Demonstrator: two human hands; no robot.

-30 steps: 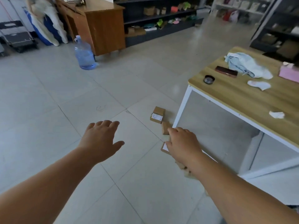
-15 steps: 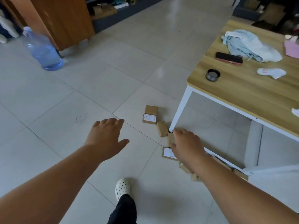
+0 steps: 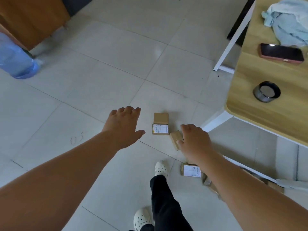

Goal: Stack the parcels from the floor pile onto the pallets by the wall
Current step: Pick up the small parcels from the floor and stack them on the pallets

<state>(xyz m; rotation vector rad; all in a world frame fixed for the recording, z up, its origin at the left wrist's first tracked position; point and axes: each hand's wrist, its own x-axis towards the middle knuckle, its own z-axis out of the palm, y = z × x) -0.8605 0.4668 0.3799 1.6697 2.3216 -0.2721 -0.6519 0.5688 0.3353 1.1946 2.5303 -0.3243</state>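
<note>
Several small brown cardboard parcels lie on the tiled floor by the table leg. One labelled parcel (image 3: 160, 124) lies flat between my hands. A plain parcel (image 3: 175, 139) lies tilted just left of my right hand (image 3: 195, 142), whose spread fingers hover over it; whether they touch is unclear. Another labelled parcel (image 3: 191, 170) lies under my right forearm, with more partly hidden behind the arm. My left hand (image 3: 124, 125) hovers open, fingers spread, to the left of the first parcel, holding nothing. No pallets are in view.
A wooden table (image 3: 250, 90) with white legs stands at the right, carrying a phone (image 3: 281, 53), a round tin (image 3: 266, 91) and a blue cloth (image 3: 290, 25). A blue water jug (image 3: 15, 60) and a wooden cabinet (image 3: 33, 19) stand at the upper left. My white clogs (image 3: 160, 168) are below.
The view has tipped further down and closed in on the parcels. Both hands have lowered toward them, the right one shifting from the lower labelled parcel to the plain tilted one.
</note>
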